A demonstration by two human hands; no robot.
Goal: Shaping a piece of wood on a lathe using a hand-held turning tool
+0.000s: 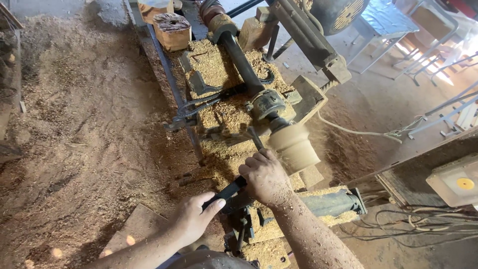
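We look down on a wood lathe (279, 107) thick with sawdust. A pale wooden workpiece (295, 148), rounded and cup-like, sits on the end of the spindle; its outline is smeared, so we cannot make out its surface.

Our right hand (265, 175) is curled shut over the front part of a long turning chisel (234, 188), just beside the workpiece. The hand covers most of the steel, and only a short grey blade end shows above the knuckles, close by the wood; we cannot tell whether the edge touches it. Our left hand (191, 216) holds the dark handle end, fingers wrapped under and thumb lying along it, loosely closed.

The tool rest is hidden beneath the right hand. A dark shaft (241, 60) runs up from the headstock towards a pulley cut off by the top edge. A drilled wooden block (172, 30) stands at the far end of the bed. A tangle of cables (428, 224) lies at the right, beside a pale box with a yellow button (455, 184), partly out of frame. Sawdust covers the floor (74, 124).
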